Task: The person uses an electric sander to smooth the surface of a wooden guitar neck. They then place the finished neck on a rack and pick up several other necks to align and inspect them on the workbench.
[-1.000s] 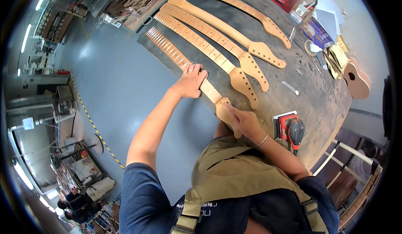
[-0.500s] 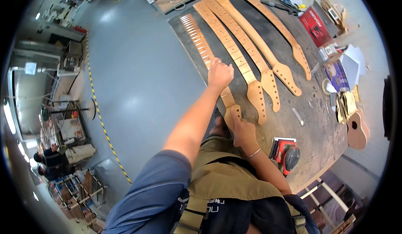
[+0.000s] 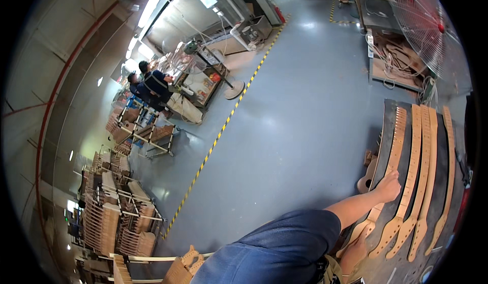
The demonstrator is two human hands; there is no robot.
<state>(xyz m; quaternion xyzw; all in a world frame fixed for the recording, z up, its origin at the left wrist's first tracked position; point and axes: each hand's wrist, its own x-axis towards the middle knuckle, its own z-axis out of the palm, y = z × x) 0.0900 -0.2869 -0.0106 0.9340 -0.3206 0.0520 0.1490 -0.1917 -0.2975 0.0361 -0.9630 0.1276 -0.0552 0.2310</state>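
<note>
A guitar neck (image 3: 398, 139) with a pale wood fretboard lies lengthwise along the left edge of the dark bench at the right. My left hand (image 3: 389, 186) is closed in a fist over the middle of its fretboard; whatever is inside the fingers is hidden. Nearer to me, my right hand (image 3: 354, 253) grips the headstock of the same neck, the fingers partly out of sight. To the right lie several more necks side by side, among them a fretted neck (image 3: 413, 159) and, set apart from the others, an outermost neck (image 3: 448, 162).
Beyond the bench (image 3: 440, 174) stands a big wire-caged fan (image 3: 432, 30). A curved wooden part (image 3: 364, 184) shows beside the bench's left edge. Across the floor, past a yellow-black line (image 3: 223, 131), two people (image 3: 156, 86) stand near a cart (image 3: 147, 136). Racks of wooden parts (image 3: 109, 223) fill the lower left.
My view has swung to the left, so the bench and necks now sit at the right edge. Both hands stay at the same neck, the left on its fretboard, the right on its headstock.
</note>
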